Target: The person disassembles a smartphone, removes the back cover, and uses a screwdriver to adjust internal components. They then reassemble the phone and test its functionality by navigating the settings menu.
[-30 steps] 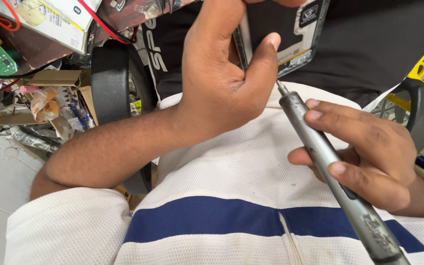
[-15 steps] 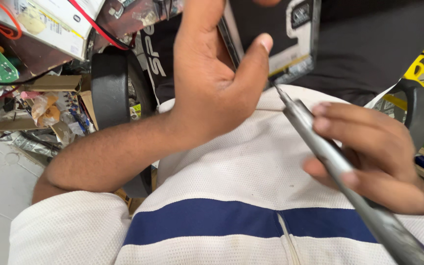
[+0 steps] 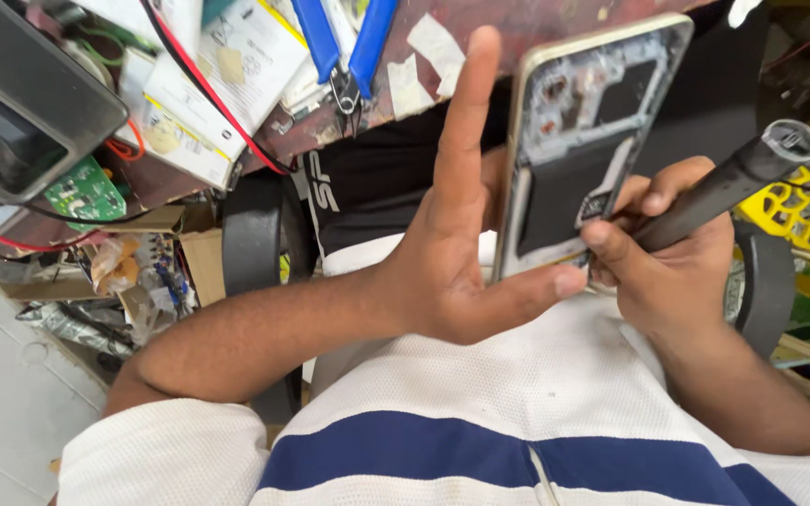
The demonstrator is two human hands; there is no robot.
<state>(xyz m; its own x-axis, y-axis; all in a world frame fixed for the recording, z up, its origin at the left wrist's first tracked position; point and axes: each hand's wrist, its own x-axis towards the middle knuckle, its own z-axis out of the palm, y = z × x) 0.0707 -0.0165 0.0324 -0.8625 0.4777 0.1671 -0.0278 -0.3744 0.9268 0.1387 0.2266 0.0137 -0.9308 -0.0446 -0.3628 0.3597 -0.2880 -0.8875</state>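
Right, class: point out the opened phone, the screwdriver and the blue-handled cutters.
Opened phone [image 3: 564, 201]: head view, on the dark panel inside its frame.
Screwdriver [image 3: 719, 187]: head view, on its dark handle.
Blue-handled cutters [image 3: 316, 33]: head view, on the left handle.

The screwdriver [image 3: 724, 187] tip is hidden behind fingers [image 3: 611, 239]; the phone's [image 3: 592, 141] far side faces away.

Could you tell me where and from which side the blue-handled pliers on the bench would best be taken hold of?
Probably by the two blue handles, coming from the far side of the bench. The blue-handled pliers lie with their metal jaws pointing toward the person and the handles splayed away. Both handles are bare, while a red wire runs close beside the jaws.
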